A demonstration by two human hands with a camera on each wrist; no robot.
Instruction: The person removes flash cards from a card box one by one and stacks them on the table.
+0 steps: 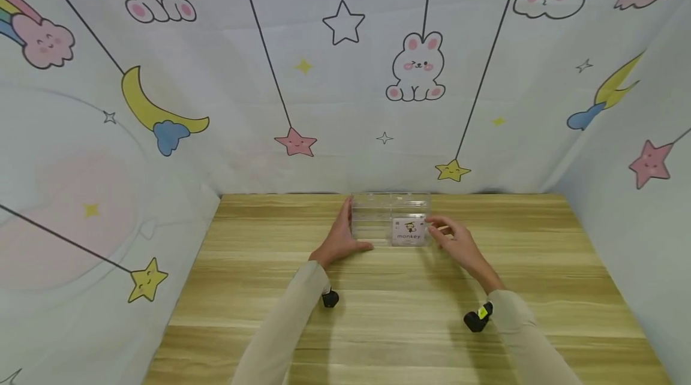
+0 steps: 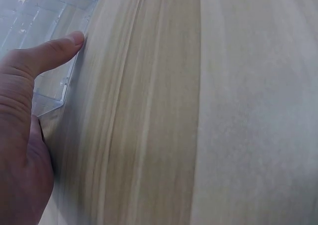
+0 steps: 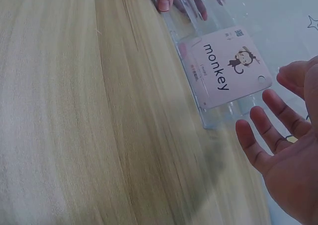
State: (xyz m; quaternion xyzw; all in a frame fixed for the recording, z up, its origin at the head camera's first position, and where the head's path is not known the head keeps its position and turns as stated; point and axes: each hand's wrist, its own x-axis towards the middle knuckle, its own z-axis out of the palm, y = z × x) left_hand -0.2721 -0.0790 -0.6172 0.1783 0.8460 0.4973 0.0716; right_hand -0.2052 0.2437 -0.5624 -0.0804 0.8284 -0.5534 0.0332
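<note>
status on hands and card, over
Left hand gripping clear rack. Right hand beside monkey card, contact unclear. Card at rack's lower right. Nothing visibly blocking.

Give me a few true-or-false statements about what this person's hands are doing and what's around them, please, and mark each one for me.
1. The card has the word "monkey" on it. True.
2. That card sits in the left half of the clear rack, as the person sees it. False: it is in the right half.
3. The left hand holds the rack at its left side. True.
4. Both hands are on the rack's left side. False: the right hand is on the other side, next to the card.
5. The tabletop is solid black. False: it has a light wood-grain pattern.
6. The backdrop shows cartoon stars and rabbits. True.
</note>
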